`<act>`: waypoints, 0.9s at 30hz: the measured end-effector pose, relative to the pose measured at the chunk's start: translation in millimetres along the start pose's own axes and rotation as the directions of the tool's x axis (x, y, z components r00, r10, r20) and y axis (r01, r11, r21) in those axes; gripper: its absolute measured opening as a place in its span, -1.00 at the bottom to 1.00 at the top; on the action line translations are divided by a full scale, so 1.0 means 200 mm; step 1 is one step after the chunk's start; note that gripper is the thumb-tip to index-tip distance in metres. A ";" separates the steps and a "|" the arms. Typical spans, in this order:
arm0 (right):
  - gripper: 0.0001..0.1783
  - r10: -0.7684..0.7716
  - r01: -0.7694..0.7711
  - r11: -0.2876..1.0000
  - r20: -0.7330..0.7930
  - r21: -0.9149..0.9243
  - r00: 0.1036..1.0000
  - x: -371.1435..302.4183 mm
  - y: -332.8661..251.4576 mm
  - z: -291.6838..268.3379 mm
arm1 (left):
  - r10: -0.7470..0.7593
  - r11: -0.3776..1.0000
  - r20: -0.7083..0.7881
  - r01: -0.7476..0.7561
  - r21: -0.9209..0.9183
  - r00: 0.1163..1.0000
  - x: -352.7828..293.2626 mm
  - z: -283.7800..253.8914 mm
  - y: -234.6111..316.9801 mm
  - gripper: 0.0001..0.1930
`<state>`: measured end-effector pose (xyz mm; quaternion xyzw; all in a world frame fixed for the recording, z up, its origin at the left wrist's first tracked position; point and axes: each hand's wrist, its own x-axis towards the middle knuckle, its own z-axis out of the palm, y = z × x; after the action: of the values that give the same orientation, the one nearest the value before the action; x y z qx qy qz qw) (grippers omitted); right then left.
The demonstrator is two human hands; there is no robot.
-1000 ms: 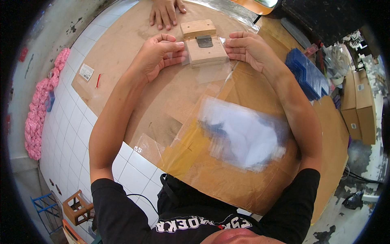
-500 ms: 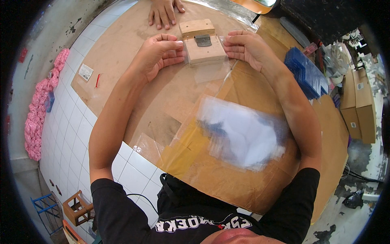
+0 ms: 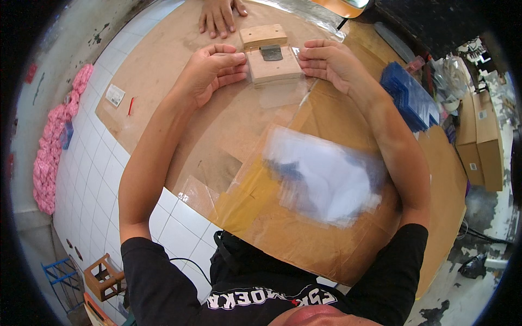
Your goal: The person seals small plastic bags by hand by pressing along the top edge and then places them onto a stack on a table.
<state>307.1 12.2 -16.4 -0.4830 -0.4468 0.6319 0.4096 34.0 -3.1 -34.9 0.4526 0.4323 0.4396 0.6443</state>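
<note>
A pale wooden block jig [image 3: 272,70] stands at the far middle of the table, with a raised bar at its back and a dark metal plate [image 3: 272,52] on top. A thin clear plastic sheet [image 3: 277,99] shows around the jig's front and sides. At the jig's left side, my left hand [image 3: 220,70] has thumb and fingers pinched at the sheet's edge. Opposite it, my right hand [image 3: 329,64] pinches the plastic by the right side, where it glints. How far the sheet runs under or over the jig is hard to make out.
Another person's hand [image 3: 218,16] lies flat beyond my left hand. A pile of clear plastic sleeves [image 3: 326,179] lies nearer me on brown-covered table. Blue plastic pieces [image 3: 408,98] and cardboard boxes [image 3: 481,141] are at right. A small red strip [image 3: 130,106] lies left.
Both hands stay almost in place at the jig's sides. The plastic beside my right fingers has shifted slightly and now catches the light.
</note>
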 end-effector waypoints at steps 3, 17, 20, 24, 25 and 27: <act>-0.61 -0.001 0.001 1.000 0.000 -0.014 1.000 0.00 0.00 0.00 | -0.002 1.000 -0.001 0.002 -0.019 1.000 0.00 0.00 0.00 -0.61; -0.64 -0.007 0.007 1.000 -0.029 0.007 1.000 0.00 0.01 0.00 | 0.002 1.000 -0.015 -0.003 -0.027 1.000 0.00 0.00 -0.01 -0.63; -0.66 0.002 -0.003 1.000 -0.053 -0.014 0.999 0.01 0.02 -0.01 | 0.001 0.999 -0.032 -0.003 -0.044 0.999 -0.01 0.02 0.00 -0.68; -0.62 -0.001 0.001 1.000 -0.067 -0.012 0.998 0.01 0.02 -0.01 | 0.000 0.998 -0.042 -0.002 -0.056 0.999 0.00 0.02 0.00 -0.70; -0.61 -0.003 0.002 1.000 -0.069 -0.015 0.998 0.01 0.02 -0.01 | 0.002 0.998 -0.038 -0.004 -0.058 0.999 0.00 0.01 0.00 -0.70; -0.60 -0.003 0.002 1.000 -0.072 -0.013 0.997 0.01 0.02 0.00 | 0.005 0.998 -0.031 -0.007 -0.062 1.000 0.00 0.01 0.00 -0.71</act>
<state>306.2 13.7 -21.0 -0.5076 -0.4366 0.6105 0.4231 35.1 -3.9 -33.6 0.4268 0.4271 0.4615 0.6499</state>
